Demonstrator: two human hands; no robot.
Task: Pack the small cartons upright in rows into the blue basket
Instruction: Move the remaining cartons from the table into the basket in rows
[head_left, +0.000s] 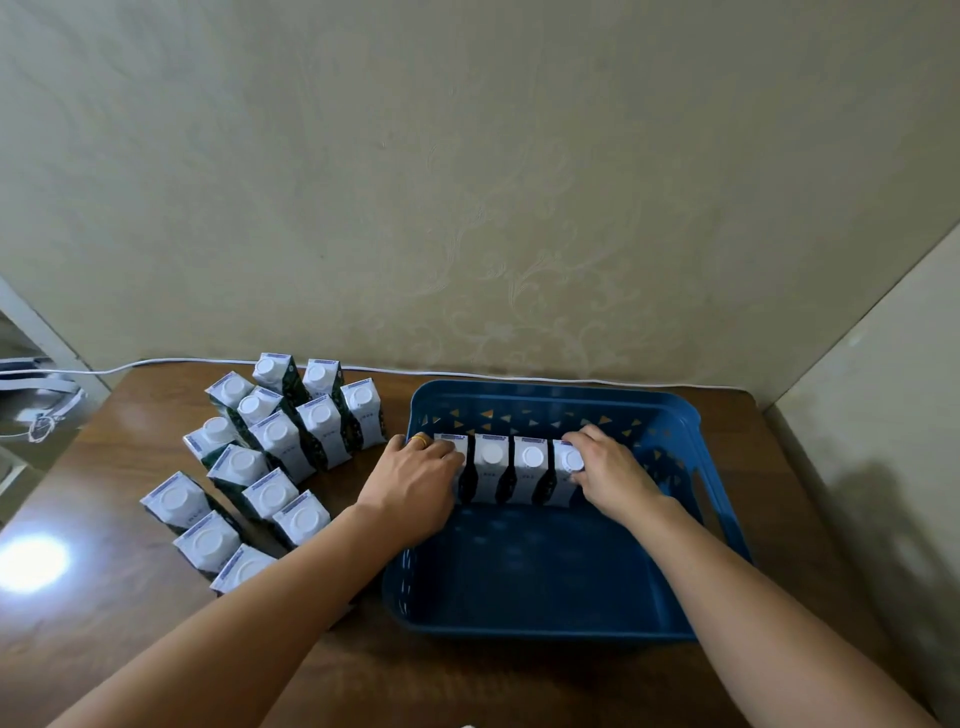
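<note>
A blue basket (524, 397) sits on the right half of the wooden table. Inside it, a row of several small white-and-green cartons (493, 467) with round white caps stands upright near the far wall. My left hand (415, 483) reaches over the basket's left rim and grips the leftmost carton (453, 448) of that row. My right hand (610, 470) grips the rightmost carton (566, 460) from the right side. Several more cartons (270, 452) stand upright in a loose group on the table, left of the basket.
A white cable (208, 360) runs along the table's back edge against the wall. A second wall (883, 415) closes in on the right. The basket floor (535, 561) in front of the row is bare. A bright light reflection (31, 564) shows at the table's left.
</note>
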